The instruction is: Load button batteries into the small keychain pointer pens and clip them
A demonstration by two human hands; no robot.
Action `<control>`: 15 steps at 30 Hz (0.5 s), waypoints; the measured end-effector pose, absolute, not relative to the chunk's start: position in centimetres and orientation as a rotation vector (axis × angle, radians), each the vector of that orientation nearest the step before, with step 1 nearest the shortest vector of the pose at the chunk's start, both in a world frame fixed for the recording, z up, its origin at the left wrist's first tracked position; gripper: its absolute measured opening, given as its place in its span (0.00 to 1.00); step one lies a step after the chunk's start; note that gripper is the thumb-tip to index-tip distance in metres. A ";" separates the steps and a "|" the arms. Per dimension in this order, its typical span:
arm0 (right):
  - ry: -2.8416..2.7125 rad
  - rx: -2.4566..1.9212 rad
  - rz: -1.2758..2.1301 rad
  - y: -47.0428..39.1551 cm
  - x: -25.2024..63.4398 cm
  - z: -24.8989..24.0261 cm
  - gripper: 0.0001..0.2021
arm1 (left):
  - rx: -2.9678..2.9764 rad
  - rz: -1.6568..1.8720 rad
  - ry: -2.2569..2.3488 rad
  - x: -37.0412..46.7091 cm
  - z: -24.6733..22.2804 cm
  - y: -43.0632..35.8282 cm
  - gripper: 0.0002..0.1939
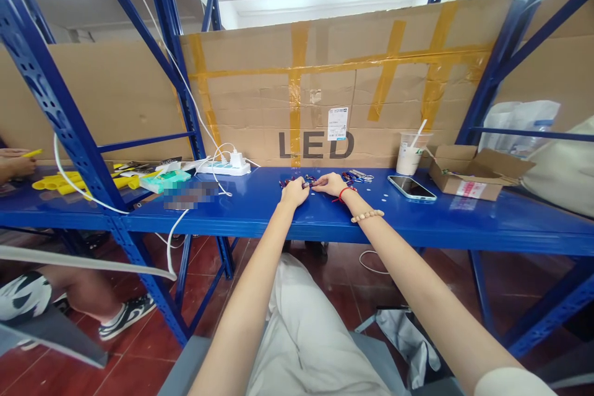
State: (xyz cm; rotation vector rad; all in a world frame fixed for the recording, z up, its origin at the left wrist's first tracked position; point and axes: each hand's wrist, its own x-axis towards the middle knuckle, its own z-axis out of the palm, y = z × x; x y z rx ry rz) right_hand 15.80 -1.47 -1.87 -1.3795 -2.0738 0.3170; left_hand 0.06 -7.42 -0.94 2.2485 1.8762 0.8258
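Note:
Both hands are close together over the blue shelf top (325, 216), near its middle. My left hand (296, 192) has its fingers curled around something small and dark, too small to name. Beside it on the right, my right hand (330, 184) pinches at the same spot, with a red string and a beaded bracelet (367, 216) on that wrist. Small dark and reddish pieces lie behind and around the fingers. Just right of my right hand is a little pile of metallic and dark items (359, 176).
To the right are a phone (412, 188), a cup with a straw (408, 158) and an open cardboard box (476, 176). A white power strip (223, 167) and a green packet (164, 180) sit left. Another person's hand (18, 164) is at the far left.

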 end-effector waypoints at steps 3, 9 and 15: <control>-2.113 -1.284 0.337 -1.1 15.9 -2.1 0.10 | 2.257 0.805 1.875 0.0 -0.9 -7.5 0.07; -2.129 -1.264 0.297 -0.6 15.7 -2.2 0.09 | 2.245 0.805 1.845 0.0 -0.9 -7.3 0.14; -2.138 -1.293 0.285 -1.8 15.6 -1.6 0.09 | 2.190 0.819 1.848 0.1 -0.8 -7.2 0.20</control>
